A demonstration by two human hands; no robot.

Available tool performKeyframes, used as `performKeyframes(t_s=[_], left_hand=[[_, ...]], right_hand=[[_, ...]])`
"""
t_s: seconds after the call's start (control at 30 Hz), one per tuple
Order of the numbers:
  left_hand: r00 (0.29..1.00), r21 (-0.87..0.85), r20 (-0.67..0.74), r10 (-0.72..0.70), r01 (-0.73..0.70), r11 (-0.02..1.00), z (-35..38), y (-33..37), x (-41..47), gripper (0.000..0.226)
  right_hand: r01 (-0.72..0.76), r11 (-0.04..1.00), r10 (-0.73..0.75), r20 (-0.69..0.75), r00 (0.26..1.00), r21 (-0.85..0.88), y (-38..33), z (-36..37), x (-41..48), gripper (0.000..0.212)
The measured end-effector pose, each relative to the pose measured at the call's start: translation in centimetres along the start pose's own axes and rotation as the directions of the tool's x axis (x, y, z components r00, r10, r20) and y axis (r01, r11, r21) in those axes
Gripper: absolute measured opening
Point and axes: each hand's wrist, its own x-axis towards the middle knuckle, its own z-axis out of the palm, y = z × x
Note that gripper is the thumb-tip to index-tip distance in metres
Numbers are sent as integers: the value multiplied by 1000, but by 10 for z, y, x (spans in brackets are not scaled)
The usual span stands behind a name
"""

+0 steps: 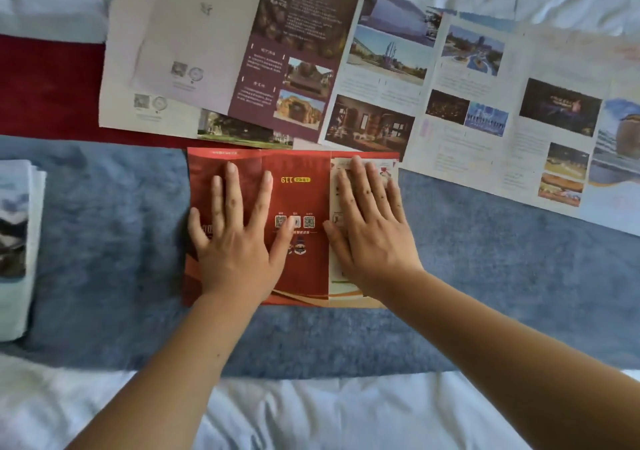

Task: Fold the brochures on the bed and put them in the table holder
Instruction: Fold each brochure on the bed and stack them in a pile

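Note:
A red brochure (304,200) lies unfolded on the blue blanket (110,241), its three panels side by side. My left hand (235,238) presses flat on its left panel with fingers spread. My right hand (370,228) rests flat on its pale right panel. Behind it lie several unfolded brochures: a purple and white one (242,51) at the upper left and a long white one with photos (485,103) stretching to the right. The table holder is out of view.
A stack of folded brochures (17,241) sits at the left edge on the blanket. A dark red cloth (48,86) lies at the upper left. White bed sheets (311,415) fill the near edge and the far side.

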Motion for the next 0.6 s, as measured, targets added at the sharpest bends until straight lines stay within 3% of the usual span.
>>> performKeyframes(t_s=[0.23, 0.4, 0.5, 0.6], left_hand=[[997, 33, -35, 67, -65, 997, -5, -35, -2, 73], [991, 54, -66, 116, -112, 992, -14, -30, 22, 70], [985, 83, -73, 156, -150, 985, -26, -22, 43, 67], [986, 99, -69, 152, -145, 984, -33, -19, 50, 65]], right_hand=[[-65, 998, 65, 0, 998, -25, -28, 3, -11, 61], [-170, 975, 179, 53, 982, -146, -59, 0, -31, 56], [-118, 956, 126, 12, 992, -268, -74, -7, -40, 54], [10, 981, -24, -74, 997, -194, -85, -20, -34, 32]])
